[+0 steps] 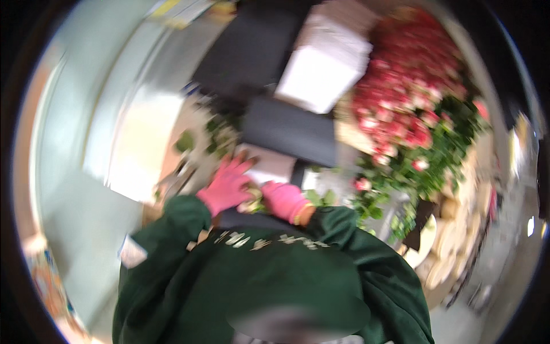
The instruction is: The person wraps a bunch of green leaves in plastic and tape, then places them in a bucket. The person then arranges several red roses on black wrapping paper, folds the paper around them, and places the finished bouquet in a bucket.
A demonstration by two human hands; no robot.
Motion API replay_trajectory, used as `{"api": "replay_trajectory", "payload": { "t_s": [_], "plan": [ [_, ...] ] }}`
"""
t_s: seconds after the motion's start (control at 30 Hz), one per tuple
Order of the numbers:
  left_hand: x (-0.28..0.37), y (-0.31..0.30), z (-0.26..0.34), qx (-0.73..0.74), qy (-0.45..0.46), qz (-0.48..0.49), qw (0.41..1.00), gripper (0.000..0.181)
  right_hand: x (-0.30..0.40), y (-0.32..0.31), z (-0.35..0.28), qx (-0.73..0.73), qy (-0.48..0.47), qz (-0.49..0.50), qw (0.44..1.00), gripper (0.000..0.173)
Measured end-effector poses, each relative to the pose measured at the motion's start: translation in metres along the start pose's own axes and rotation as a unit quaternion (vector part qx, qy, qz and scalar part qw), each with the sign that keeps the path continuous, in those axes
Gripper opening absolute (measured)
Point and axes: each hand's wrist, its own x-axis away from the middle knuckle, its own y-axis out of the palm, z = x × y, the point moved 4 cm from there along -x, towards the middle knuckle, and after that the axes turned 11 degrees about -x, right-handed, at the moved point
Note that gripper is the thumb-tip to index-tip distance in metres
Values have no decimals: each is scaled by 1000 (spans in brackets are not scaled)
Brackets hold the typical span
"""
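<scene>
My left hand (230,182), in a pink glove, has its fingers spread at the left edge of a pale sheet (270,162). My right hand (284,200), also gloved in pink, has its fingers curled at the sheet's near edge. Between the two hands is a pale rose head (248,206) with some green; blur hides whether either hand grips it. A dark grey panel (290,129) lies just beyond the sheet. Loose green leaves (219,137) are past my left fingertips.
A stack of white sheets (322,73) stands at the back. Many red and white roses (404,99) with leafy stems (442,150) are piled on the right. Round wooden pieces (449,241) are at the lower right. Another black surface (253,47) lies at the far side.
</scene>
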Motion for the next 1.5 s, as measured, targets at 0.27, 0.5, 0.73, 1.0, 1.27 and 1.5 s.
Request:
{"api": "replay_trajectory", "payload": {
  "t_s": [0.27,0.5,0.73,1.0,1.27,1.5],
  "plan": [
    [-2,-11,22,12,-17,-7,1000,26,221,-240,104,-185,165,712,657,22],
    [-7,-7,15,21,-19,-29,999,24,264,-297,220,190,296,556,754,29],
    [-6,-4,13,-2,-9,-25,1000,28,300,-303,148,256,51,582,770,24],
    [-9,-9,19,-57,4,-40,998,32,336,-332,-69,114,-22,653,748,37],
    [-7,-8,15,-25,-17,6,1000,72,50,-68,-8,-21,-114,167,979,23],
    [6,-4,12,20,-100,75,992,91,-6,-13,16,44,-33,77,996,19]
  ]
}}
